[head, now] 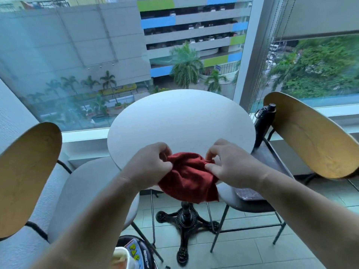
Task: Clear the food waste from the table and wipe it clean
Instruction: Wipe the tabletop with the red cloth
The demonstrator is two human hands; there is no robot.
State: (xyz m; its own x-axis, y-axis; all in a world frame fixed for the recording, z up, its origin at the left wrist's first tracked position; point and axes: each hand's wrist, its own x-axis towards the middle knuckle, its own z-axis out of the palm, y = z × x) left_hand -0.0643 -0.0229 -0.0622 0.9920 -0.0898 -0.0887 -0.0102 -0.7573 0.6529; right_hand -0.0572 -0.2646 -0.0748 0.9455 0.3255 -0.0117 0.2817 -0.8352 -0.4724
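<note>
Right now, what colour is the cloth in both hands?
Dark red, plain with no pattern: the cloth, seen in the head view, the only one.

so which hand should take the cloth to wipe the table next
Probably left, narrowly: the left hand has more of the red cloth bunched under it, while the right hand only pinches an edge.

Two long arms, bare as far back as they can be seen, end in the left grip (152, 167) and the right grip (235, 166), both plain bare hands.
</note>
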